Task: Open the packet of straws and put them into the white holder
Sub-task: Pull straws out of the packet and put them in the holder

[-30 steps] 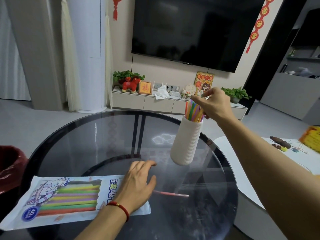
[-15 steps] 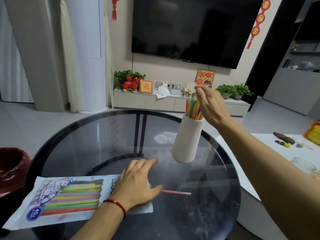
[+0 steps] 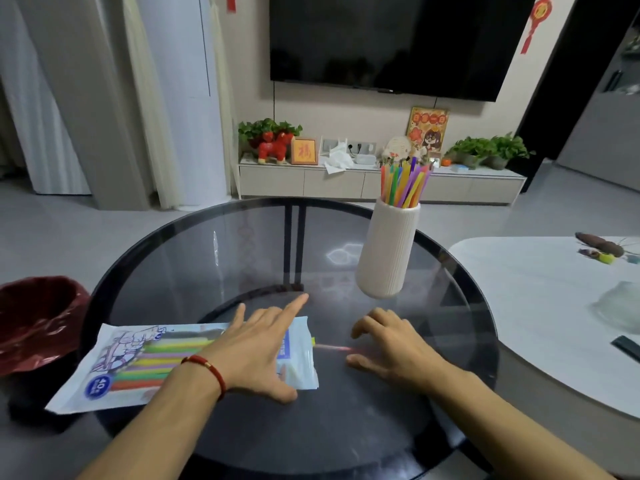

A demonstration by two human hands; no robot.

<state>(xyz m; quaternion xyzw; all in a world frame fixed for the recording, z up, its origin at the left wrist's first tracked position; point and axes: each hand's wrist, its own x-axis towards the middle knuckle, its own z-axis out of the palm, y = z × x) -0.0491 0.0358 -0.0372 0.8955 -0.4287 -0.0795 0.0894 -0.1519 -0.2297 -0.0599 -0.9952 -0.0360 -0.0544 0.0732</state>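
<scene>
Round dark glass table, head cam view. Straw packet lying flat near front-left edge, coloured straws still visible inside, open end facing right. L hand flat on packet's right end, palm down, fingers spread, nothing pinched; red cord bracelet at wrist. One pink straw loose on glass, poking out just beside packet mouth, far end under R hand. R hand palm down w/ fingers curled, thumb apart, tips over pink straw; can't tell if actually gripping it. White ribbed holder upright farther back on right, well apart from both hands, bunch of coloured straws fanned out of top. Red bin off table's left edge
</scene>
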